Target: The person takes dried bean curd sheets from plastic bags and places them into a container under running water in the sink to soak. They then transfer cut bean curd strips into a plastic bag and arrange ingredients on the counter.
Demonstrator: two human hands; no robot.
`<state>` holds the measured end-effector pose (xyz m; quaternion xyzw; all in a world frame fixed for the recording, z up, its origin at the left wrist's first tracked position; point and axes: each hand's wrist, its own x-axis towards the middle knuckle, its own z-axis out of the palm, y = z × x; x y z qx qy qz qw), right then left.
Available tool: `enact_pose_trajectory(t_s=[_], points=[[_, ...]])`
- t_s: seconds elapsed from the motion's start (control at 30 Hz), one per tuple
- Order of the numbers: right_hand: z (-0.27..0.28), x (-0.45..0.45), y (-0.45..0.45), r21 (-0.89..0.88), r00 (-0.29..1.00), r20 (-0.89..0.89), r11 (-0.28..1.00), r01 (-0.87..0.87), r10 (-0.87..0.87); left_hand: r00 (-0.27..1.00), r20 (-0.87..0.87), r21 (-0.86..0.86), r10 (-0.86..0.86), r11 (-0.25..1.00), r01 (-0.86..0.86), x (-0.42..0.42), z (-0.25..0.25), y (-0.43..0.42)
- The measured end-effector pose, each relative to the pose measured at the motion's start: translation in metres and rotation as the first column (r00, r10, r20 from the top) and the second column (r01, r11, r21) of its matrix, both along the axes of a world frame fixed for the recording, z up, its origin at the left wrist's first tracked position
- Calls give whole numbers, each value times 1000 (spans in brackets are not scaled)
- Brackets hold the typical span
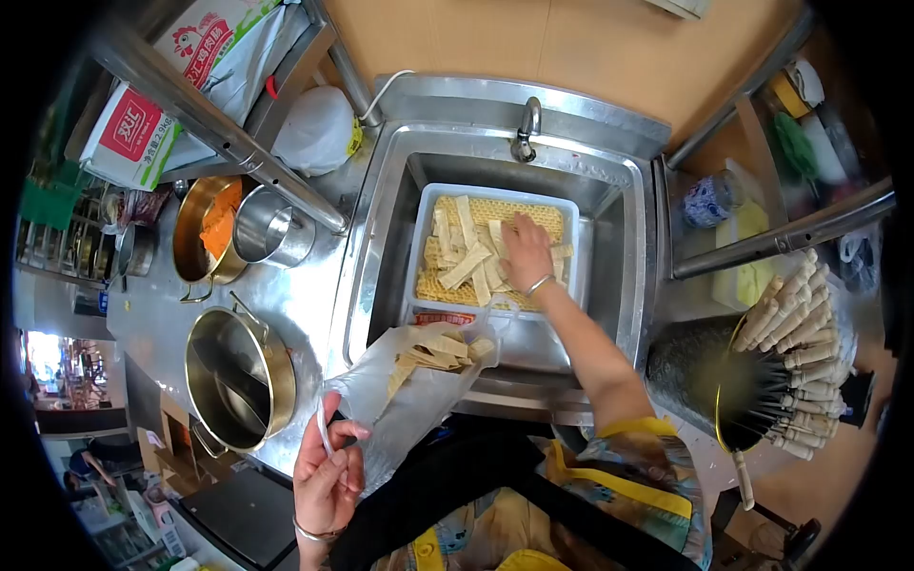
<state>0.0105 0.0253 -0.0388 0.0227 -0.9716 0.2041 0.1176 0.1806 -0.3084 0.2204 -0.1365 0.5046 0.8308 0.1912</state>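
Observation:
My left hand (pixel 328 466) is closed on the edge of a clear plastic bag (pixel 419 409). Pale yellow flat strips (pixel 433 354), like dried tofu skin, lie in the bag's mouth by the sink's front edge. Over a white plastic tub (pixel 416 262) in the sink, my right hand (pixel 528 255) rests palm down on more of these strips (pixel 466 257). Its fingers are stretched out, and whether any strip is under them is hidden. Beneath the loose strips lies a yellow textured layer (pixel 528 207), honeycomb-like in pattern.
A steel sink (pixel 633 238) with a faucet (pixel 526 128) surrounds the tub. On the left counter stand a divided brass pot (pixel 238 381), a steel pot (pixel 276 228) and a brass pot with orange contents (pixel 209 228). Wooden-handled utensils (pixel 800 352) fill a dark container at right.

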Motion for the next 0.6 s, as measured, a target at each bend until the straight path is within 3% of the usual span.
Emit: enact_pose_trajectory(t_s=[0.03, 0.07, 0.2, 0.27, 0.4, 0.5, 0.57, 0.6], points=[[0, 0, -12, 67, 990, -143, 998, 11, -2, 1000, -4, 1, -7, 1000, 7, -2, -1, 1], [-6, -3, -21, -26, 999, -28, 999, -47, 46, 1000, -4, -4, -7, 1000, 7, -3, -2, 2], [-45, -8, -59, -74, 986, -7, 983, -166, 166, 1000, 4, -18, -28, 999, 28, -3, -4, 1], [-56, -10, -68, 40, 961, 27, 960, -276, 275, 1000, 10, -25, -27, 999, 27, -4, -5, 0], [-84, -24, -66, 90, 961, -13, 957, -274, 277, 999, 32, -39, -15, 999, 16, -3, -6, 2], [-90, -31, -58, 96, 944, 88, 940, -326, 319, 998, 62, -37, -6, 999, 9, -1, -11, -3], [-89, -35, -55, 84, 900, 283, 927, -366, 330, 999, 49, -32, 1, 999, 0, 1, -6, 1], [-89, -35, -55, 90, 903, 271, 925, -368, 333, 999, 47, -113, 4, 994, 1, 2, -3, 4]])
